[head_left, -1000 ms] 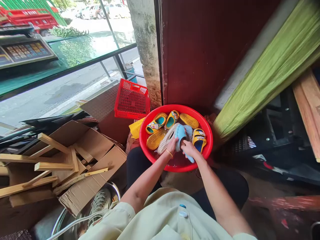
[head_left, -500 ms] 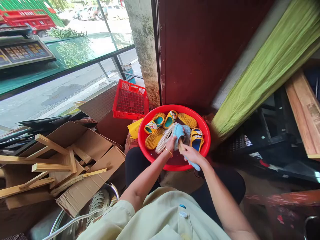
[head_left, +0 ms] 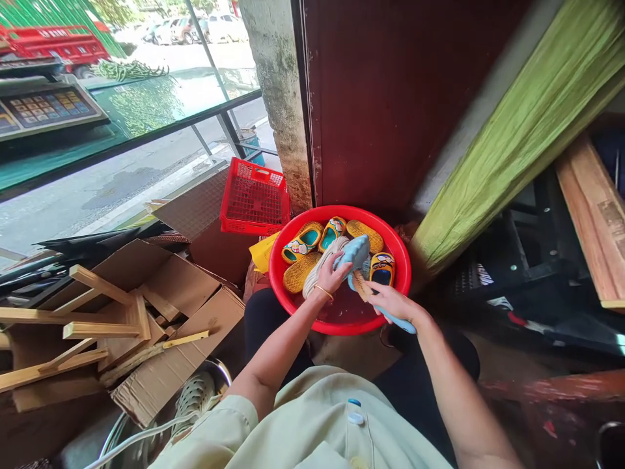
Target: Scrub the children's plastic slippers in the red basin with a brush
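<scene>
Brown cardboard [head_left: 161, 384] lies at the left with bare wooden pieces [head_left: 107, 330] over it, then a red crate [head_left: 256, 202] near the rim of a red basin [head_left: 276, 260]. In the basin, a yellow slipper [head_left: 301, 272] rests beside a pale ribbed shoe [head_left: 318, 271]. The left hand [head_left: 333, 277], fingers curled, grips a light-blue slipper [head_left: 357, 249] tilted over the basin. A brush [head_left: 361, 285] meets or nearly meets its lower end; the right hand [head_left: 392, 302] is closed round the brush. Green cloth [head_left: 508, 137] hangs farther right.
</scene>
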{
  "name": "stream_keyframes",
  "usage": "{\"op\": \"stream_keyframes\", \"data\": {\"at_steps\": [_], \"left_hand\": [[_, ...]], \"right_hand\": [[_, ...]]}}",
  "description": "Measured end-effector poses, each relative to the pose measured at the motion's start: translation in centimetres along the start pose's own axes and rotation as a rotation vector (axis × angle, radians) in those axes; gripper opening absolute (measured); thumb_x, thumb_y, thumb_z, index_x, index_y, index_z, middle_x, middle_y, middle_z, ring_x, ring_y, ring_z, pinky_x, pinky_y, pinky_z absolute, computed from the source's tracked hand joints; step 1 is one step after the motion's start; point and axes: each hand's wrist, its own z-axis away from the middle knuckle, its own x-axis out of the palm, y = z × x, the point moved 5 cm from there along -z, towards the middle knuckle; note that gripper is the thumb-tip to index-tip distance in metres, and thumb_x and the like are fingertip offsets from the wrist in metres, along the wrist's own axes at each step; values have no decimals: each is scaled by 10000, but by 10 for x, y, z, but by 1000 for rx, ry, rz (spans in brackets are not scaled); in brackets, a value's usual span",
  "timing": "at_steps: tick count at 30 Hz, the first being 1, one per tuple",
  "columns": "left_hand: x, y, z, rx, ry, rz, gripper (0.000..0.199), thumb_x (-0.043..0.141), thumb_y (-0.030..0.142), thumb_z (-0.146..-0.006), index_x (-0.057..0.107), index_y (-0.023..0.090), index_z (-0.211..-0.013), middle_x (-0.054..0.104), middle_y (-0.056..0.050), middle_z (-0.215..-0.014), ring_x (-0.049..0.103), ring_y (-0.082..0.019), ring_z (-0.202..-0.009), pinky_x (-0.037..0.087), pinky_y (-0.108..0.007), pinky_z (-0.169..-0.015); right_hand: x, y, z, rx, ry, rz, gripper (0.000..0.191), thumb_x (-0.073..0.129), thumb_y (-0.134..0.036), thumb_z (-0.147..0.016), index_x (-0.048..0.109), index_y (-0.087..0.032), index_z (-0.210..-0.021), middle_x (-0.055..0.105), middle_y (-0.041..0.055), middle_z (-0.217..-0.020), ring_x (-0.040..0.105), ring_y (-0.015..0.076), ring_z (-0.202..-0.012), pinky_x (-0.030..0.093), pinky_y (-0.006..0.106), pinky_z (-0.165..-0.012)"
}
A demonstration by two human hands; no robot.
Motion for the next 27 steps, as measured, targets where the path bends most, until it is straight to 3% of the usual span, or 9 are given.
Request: {"op": "stream_keyframes", "data": {"at_steps": [5, 11, 15, 18, 20, 23, 25, 27], "left_hand": [[-16, 3, -4, 164, 64, -302, 538, 705, 450, -908, 624, 225, -1391, 615, -131, -1452, 566, -293, -1361, 430, -434, -1174], [-31, -21, -26, -26, 82, -429, 461, 594, 478, -976, 639, 234, -1365, 727, -121, -1285, 652, -300, -1230, 474, -429, -1080], [-57, -25, -45, -127, 182, -526, 426, 528, 413, -1007, 617, 231, -1381, 723, -124, -1290, 634, -297, -1240, 456, -429, -1075], [-69, -19, -47, -77, 313, -696, 455, 474, 283, -1004, 579, 181, -1435, 624, -164, -1441, 544, -310, -1362, 384, -456, -1154], [-54, -13, -40, 45, 254, -787, 464, 461, 259, -1001, 581, 195, -1444, 602, -151, -1467, 521, -302, -1382, 358, -453, -1182], [3, -15, -17, 194, -74, -855, 458, 537, 374, -994, 601, 235, -1426, 669, -130, -1356, 569, -306, -1305, 407, -451, -1138], [45, -21, 0, 190, -277, -889, 537, 585, 457, -974, 572, 218, -1455, 684, -142, -1318, 602, -308, -1254, 444, -437, -1095], [73, -28, 7, 97, -302, -932, 649, 614, 475, -953, 492, 187, -1521, 644, -164, -1398, 606, -315, -1268, 446, -435, -1099]], "right_hand": [[0, 36, 10, 18, 9, -110, 777, 646, -414, -914, 393, -216, -1621, 588, -67, -649, 464, 92, -442, 377, 184, -406], [7, 53, 2, 14, -49, -188, 819, 669, -408, -858, 409, -202, -1606, 607, -64, -657, 482, 100, -447, 382, 200, -419], [-12, 63, 7, 12, 122, -290, 885, 644, -486, -828, 380, -175, -1613, 619, -53, -666, 484, 118, -416, 382, 233, -407], [-19, 73, 9, 2, 239, -367, 933, 638, -515, -813, 345, -143, -1617, 619, -56, -649, 484, 126, -391, 372, 244, -398], [-16, 79, 7, -21, 242, -441, 946, 646, -520, -809, 331, -140, -1616, 630, -54, -656, 485, 124, -387, 363, 241, -393], [-10, 89, 0, -59, 234, -549, 960, 676, -520, -802, 325, -153, -1616, 643, -52, -667, 466, 112, -374, 335, 232, -375], [-8, 96, -6, -74, 235, -594, 975, 703, -514, -795, 323, -153, -1617, 645, -51, -661, 460, 107, -365, 320, 227, -363], [-7, 102, -10, -86, 224, -620, 983, 723, -509, -796, 320, -152, -1619, 654, -45, -662, 469, 107, -365, 313, 224, -355]]}}
